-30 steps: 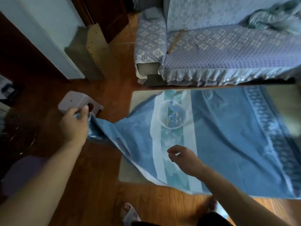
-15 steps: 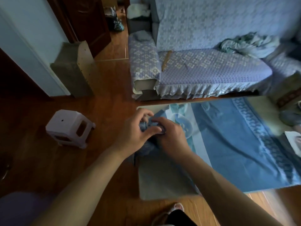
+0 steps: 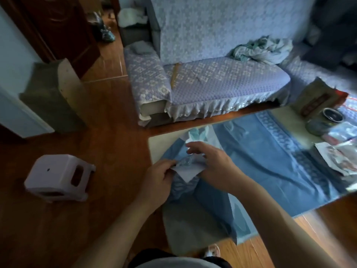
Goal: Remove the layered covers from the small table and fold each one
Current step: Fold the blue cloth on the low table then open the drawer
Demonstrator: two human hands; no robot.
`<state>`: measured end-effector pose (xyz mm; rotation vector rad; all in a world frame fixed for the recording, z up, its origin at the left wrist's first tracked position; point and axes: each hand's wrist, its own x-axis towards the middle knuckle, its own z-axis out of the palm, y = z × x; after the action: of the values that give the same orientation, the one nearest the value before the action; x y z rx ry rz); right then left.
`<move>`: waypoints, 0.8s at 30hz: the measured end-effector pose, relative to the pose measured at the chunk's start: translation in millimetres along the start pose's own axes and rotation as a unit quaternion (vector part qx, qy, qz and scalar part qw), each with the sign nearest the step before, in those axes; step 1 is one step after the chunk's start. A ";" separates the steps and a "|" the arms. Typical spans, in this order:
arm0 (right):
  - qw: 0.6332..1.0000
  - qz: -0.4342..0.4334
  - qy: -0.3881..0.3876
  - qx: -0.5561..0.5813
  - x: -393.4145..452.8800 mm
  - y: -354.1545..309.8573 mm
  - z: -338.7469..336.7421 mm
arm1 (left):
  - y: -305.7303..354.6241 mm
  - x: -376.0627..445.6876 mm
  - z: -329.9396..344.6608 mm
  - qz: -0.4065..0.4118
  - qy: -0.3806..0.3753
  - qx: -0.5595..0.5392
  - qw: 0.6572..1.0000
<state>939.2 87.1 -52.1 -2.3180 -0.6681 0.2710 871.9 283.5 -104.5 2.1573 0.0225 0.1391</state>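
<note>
From the head camera, the left hand (image 3: 157, 177), which a second ago held a cloth corner far out over the floor, has carried it in to meet the right hand (image 3: 211, 165); this looks like the first fold begun. Left fingers pinch the gathered corners of the blue patterned cover (image 3: 270, 161); right fingers curl loosely against them. The rest lies rumpled across the worktop (image 3: 154, 144) beyond the fingers, pale underside showing.
</note>
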 end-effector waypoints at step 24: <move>0.913 0.391 0.112 0.013 -113.9 -162.2 94.3 | -231.6 -8.2 -54.5 -0.090 -0.147 0.201 0.964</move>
<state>745.3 181.1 -10.2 -2.4339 0.4075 0.3564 866.5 457.0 -267.4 2.5466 0.0804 -0.3189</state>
